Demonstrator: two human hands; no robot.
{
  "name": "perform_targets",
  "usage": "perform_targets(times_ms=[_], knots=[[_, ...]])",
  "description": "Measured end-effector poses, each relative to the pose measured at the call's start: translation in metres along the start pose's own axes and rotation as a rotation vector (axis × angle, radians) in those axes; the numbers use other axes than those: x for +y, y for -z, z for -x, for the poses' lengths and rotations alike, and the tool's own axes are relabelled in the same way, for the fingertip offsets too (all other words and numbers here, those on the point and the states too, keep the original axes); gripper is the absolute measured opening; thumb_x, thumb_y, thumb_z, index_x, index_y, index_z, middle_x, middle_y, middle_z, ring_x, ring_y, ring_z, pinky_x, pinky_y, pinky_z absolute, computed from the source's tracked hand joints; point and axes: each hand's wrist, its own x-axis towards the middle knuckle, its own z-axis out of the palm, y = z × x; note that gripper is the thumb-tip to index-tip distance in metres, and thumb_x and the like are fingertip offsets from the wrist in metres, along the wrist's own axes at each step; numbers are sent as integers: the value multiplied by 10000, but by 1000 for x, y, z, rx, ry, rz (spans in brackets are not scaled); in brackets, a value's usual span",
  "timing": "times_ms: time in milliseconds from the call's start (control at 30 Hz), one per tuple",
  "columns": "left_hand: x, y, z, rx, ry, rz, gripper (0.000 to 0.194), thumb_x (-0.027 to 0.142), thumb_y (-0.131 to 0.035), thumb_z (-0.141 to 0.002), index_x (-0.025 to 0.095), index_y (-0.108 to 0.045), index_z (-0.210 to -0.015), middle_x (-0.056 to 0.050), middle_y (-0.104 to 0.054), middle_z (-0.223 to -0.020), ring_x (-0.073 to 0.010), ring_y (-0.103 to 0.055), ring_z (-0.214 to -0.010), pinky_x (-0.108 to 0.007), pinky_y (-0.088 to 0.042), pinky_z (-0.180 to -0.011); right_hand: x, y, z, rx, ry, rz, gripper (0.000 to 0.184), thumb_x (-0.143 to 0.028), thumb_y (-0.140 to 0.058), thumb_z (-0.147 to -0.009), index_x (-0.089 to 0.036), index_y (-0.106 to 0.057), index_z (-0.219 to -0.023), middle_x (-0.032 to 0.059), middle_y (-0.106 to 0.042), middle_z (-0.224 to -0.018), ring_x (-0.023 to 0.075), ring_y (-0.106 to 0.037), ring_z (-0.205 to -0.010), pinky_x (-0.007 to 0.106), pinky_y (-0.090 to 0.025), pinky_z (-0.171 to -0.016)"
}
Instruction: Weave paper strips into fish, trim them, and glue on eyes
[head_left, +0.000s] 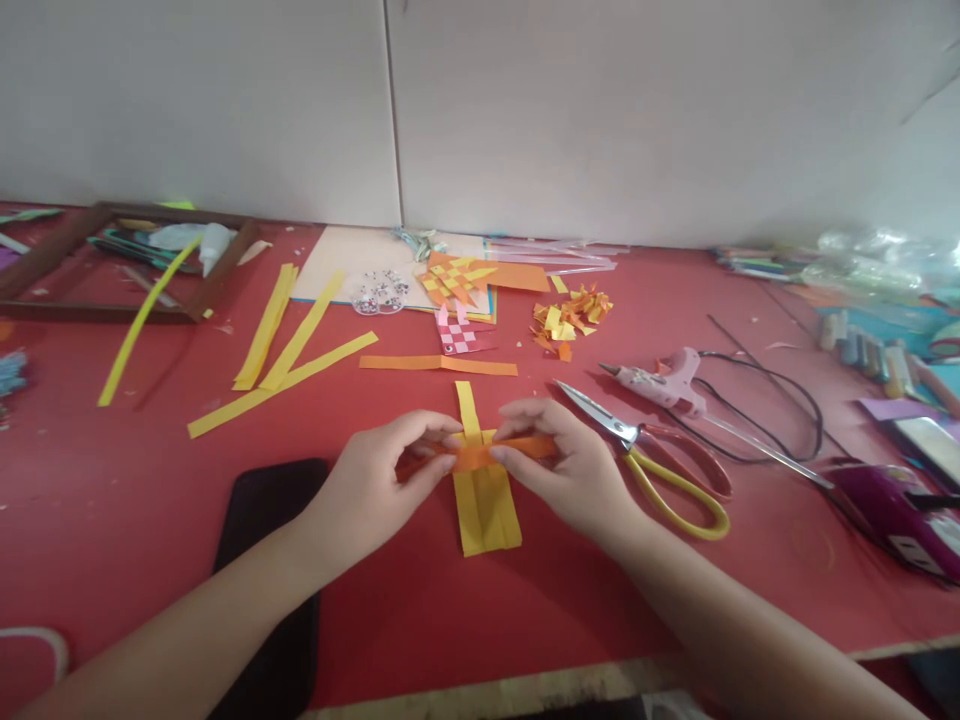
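Both hands pinch one orange paper strip (472, 458) that lies crosswise over several yellow paper strips (487, 515). My left hand (382, 470) grips it near the left side, thumb and fingers closed. On the other side my right hand (566, 465) holds the strip between thumb and fingers. One yellow strip (466, 398) sticks out beyond the orange one, away from me. Another orange strip (439, 365) rests flat on the table past my hands. Scissors (637, 440) with red and yellow handles lie to the right of my right hand.
A pink glue gun (667, 382) with a black cord is at right. Loose yellow strips (281, 385) lie at left, near a brown wooden frame (217, 270). A woven orange-yellow fish (454, 282), a pink checked fish (459, 332) and paper scraps (571, 318) sit behind. A black phone (281, 640) is nearby.
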Motion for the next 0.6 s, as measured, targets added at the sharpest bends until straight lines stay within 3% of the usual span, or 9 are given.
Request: perform_targets(times_ms=[133,300,600], knots=[[-1,1,0,33,-65,-132,164,221,-589,-912,276,-602,-1066,30,-715,-1009,-111,-702,-839,-224,-577,-735,0,0,-3,12,-13,63,83,-265,-657,-826,-219,-665,-895,19,-729,-830,145,-697,-768,266,-580,-728],[1,2,1,41,-155,-273,252,104,-488,-900,235,-586,-1091,-11,-690,-1039,-144,-679,-910,-281,-550,-793,-3,-1,-3,-30,-56,94,86,-232,-597,-853,-216,-681,-851,12,-743,-812,135,-698,-718,232,-561,-654],[2,2,2,-28,-110,-231,199,127,-507,-913,241,-582,-1058,7,-663,-999,-114,-665,-856,-228,-526,-753,0,-4,2,-71,-30,183,99,-290,-693,-813,-227,-720,-884,11,-770,-848,157,-714,-752,248,-532,-674]])
